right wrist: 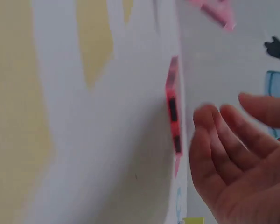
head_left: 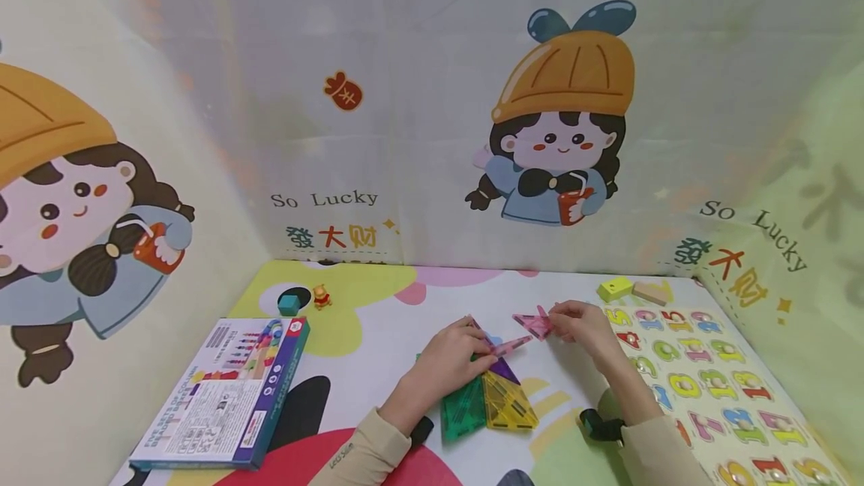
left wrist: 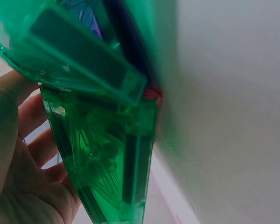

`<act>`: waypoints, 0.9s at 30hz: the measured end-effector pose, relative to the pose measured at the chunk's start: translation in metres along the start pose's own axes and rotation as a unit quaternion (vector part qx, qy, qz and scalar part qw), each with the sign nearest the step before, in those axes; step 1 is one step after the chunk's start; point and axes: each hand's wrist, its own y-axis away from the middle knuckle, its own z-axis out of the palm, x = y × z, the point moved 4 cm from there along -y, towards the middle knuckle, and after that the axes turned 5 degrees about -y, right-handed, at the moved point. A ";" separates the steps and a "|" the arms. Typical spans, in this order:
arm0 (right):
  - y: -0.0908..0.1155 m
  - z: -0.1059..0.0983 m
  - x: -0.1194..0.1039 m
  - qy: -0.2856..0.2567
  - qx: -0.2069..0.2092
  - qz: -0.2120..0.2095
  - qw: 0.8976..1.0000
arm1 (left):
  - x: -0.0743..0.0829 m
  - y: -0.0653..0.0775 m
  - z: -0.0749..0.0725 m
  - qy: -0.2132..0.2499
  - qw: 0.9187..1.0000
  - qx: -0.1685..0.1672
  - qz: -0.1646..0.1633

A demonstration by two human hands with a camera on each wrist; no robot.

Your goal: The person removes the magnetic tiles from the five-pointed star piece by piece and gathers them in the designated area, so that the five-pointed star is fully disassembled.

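Observation:
My left hand (head_left: 454, 357) bends over a cluster of translucent magnetic tiles, its fingertips gripping a pink tile (head_left: 514, 346) at the far side. Joined below it are a green tile (head_left: 463, 412), a yellow tile (head_left: 509, 402) and a purple tile (head_left: 504, 370). In the left wrist view, green tiles (left wrist: 102, 158) cover part of that hand. My right hand (head_left: 582, 325), fingers loosely bent, is beside a pink triangular tile (head_left: 532, 324). The right wrist view shows a gap between its fingers and a pink tile (right wrist: 173, 112) by the tabletop.
A boxed toy set (head_left: 219, 392) lies at the left, with a teal cube (head_left: 289, 305) and a small bear figure (head_left: 322, 297) behind it. On the right is a number puzzle board (head_left: 725, 388); a yellow block (head_left: 615, 289) and a tan block (head_left: 651, 292) sit beyond it.

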 end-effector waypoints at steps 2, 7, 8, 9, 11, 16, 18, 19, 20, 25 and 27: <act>0.008 0.008 0.000 -0.032 -0.034 0.006 0.999 | 0.000 0.000 0.000 0.000 1.000 0.001 0.000; 0.020 0.031 0.001 -0.120 -0.116 0.016 0.986 | 0.000 0.001 -0.001 -0.002 1.000 0.005 -0.002; 0.021 0.035 0.001 -0.133 -0.132 0.014 0.982 | 0.000 0.001 -0.001 -0.001 1.000 0.006 -0.002; 0.021 0.038 0.001 -0.148 -0.144 0.011 0.978 | 0.000 0.001 -0.001 0.000 1.000 0.007 -0.002; 0.022 0.043 0.002 -0.163 -0.160 0.003 0.974 | -0.001 0.002 0.000 0.003 1.000 0.009 -0.001; 0.022 0.046 0.005 -0.196 -0.164 0.014 0.967 | -0.002 0.002 -0.001 0.008 1.000 0.014 0.001; 0.022 0.045 0.007 -0.215 -0.165 0.028 0.962 | -0.002 0.002 -0.001 0.009 1.000 0.015 0.000; 0.022 0.045 0.008 -0.224 -0.165 0.035 0.960 | -0.002 0.002 0.000 0.008 1.000 0.014 0.000; 0.022 0.044 0.009 -0.233 -0.165 0.042 0.958 | -0.002 0.002 0.000 0.008 1.000 0.012 0.000; 0.022 0.044 0.011 -0.254 -0.163 0.058 0.952 | -0.003 0.001 0.002 0.012 1.000 0.006 -0.007; 0.022 0.043 0.011 -0.256 -0.161 0.061 0.951 | -0.004 0.001 0.003 0.014 1.000 0.006 -0.008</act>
